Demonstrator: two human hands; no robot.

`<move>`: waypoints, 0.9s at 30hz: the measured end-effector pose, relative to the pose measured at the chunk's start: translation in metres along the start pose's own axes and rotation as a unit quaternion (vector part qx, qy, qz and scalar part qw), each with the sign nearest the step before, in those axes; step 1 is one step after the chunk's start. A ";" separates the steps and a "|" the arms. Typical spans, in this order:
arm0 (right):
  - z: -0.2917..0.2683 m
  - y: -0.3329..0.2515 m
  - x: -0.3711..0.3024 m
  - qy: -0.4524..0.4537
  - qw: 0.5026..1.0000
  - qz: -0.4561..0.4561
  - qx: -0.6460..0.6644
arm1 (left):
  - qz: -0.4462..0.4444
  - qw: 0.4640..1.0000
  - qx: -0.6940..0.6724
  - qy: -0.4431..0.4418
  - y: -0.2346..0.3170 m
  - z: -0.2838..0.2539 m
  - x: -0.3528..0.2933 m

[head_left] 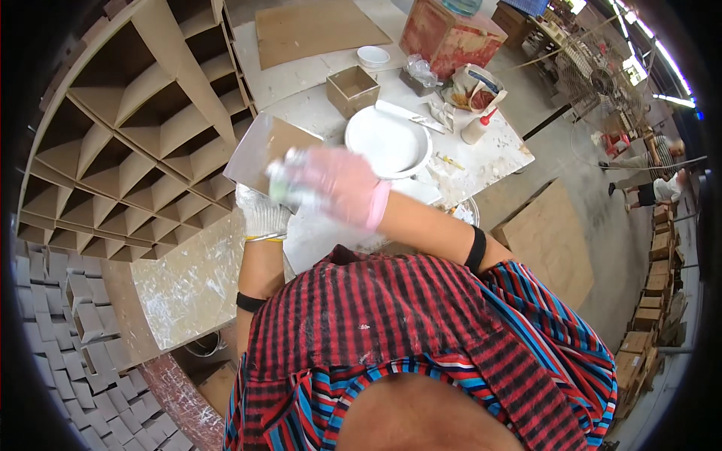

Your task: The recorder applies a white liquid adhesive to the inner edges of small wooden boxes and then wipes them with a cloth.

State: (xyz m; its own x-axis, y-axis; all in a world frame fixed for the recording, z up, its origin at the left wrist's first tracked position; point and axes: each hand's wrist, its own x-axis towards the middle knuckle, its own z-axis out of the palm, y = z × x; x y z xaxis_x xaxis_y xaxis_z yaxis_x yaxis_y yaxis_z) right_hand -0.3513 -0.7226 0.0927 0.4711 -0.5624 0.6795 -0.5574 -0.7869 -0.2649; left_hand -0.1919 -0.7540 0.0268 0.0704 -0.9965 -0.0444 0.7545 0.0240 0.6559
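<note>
Work piece: a brown board piece with a smooth whitish side [282, 140], held up at an angle at the left of the white-smeared worktop [500, 158], just left of the basin. The left hand in a white knitted glove [262, 212] meets its lower edge; how far those fingers close on it cannot be told. The right hand in a pink glove [335, 184] overlaps the piece's near right part, heavily blurred; a pale green patch shows at its fingers, grip unclear. Judgement: a rubbing or wiping pass; best done with the left hand bracing the edge, light even pressure from the right, and strokes kept off the supporting fingers. Beyond: a round white plastic basin [429, 156] with a flat white scraper [410, 116] across its rim; the right forearm should clear both. Farther back, a square brown open box [363, 101], apart from the piece.
</note>
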 end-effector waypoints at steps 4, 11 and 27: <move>-0.009 0.034 0.008 0.017 0.994 0.103 -0.008 | -0.035 0.996 -0.066 0.038 0.015 0.039 -0.013; -0.004 0.003 -0.008 -0.037 0.998 0.022 0.038 | -0.026 1.000 0.015 -0.007 -0.003 0.007 0.003; -0.025 0.038 0.010 -0.117 0.987 0.113 0.004 | 0.083 0.942 0.272 -0.179 -0.017 -0.034 0.046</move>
State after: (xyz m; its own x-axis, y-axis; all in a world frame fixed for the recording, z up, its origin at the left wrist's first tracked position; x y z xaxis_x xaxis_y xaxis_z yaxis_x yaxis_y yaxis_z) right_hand -0.3845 -0.7515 0.1064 0.4813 -0.7664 0.4255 -0.6615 -0.6360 -0.3974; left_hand -0.1795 -0.7971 -0.0121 -0.1407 -0.9481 0.2852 0.2999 0.2337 0.9249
